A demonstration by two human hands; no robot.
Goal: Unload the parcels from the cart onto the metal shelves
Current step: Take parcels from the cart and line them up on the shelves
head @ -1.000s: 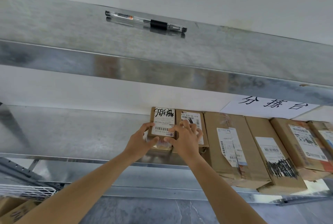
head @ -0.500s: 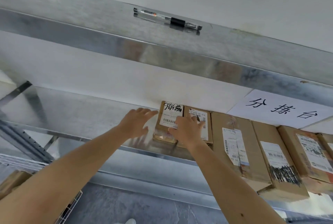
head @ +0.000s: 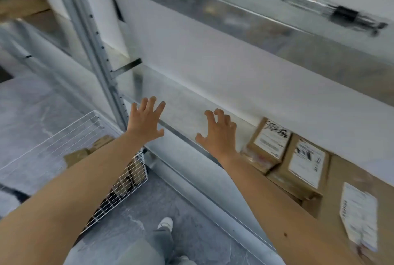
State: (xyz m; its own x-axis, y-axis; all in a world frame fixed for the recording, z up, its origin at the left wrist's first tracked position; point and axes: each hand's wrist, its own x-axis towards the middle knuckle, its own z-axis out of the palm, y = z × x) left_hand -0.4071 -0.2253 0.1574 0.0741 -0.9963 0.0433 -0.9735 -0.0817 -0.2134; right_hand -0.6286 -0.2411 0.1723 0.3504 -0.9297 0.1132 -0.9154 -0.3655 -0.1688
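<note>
Now both hands empty, left hand [head: 146,121] and right hand [head: 217,134] fingers spread, parcel [head: 267,144] scrawl unreadable.

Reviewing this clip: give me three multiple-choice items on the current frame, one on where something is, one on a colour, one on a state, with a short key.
1. Where does the pen lie?
A. On the upper shelf
B. In the wire cart
C. On the floor

2. What colour are the labels on the small parcels?
A. Yellow
B. White
C. Blue

3. What are the two hands doing?
A. Both grip one parcel
B. Only the left holds a parcel
C. Both are open and empty

Key:
1 A, the pen rests on the upper shelf at top right.
2 B, white printed labels on brown cardboard.
3 C, the left hand and right hand have spread fingers and touch no parcel.
</note>
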